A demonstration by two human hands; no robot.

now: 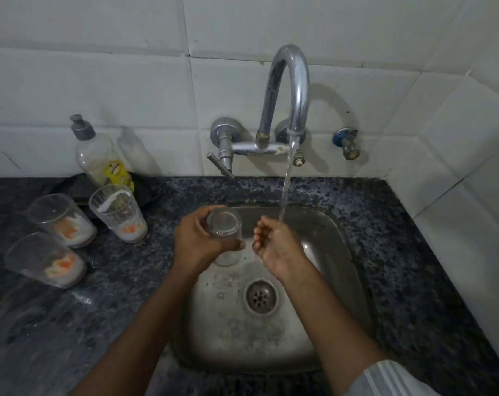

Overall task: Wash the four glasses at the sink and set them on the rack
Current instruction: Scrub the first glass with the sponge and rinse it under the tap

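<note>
Steel sink (337, 252) — speckled granite counter (71, 324) | white tiles (128, 81) (tap (288, 90) running)

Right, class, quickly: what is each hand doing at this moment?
Left hand: closed around a glass, held over the sink.
Right hand: open, loosely cupped, holding nothing, under the running water.

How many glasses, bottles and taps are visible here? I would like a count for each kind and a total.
Glasses: 4, three dirty on the counter, one in the left hand
Soap bottles: 1
Taps: 2
Total: 7
</note>
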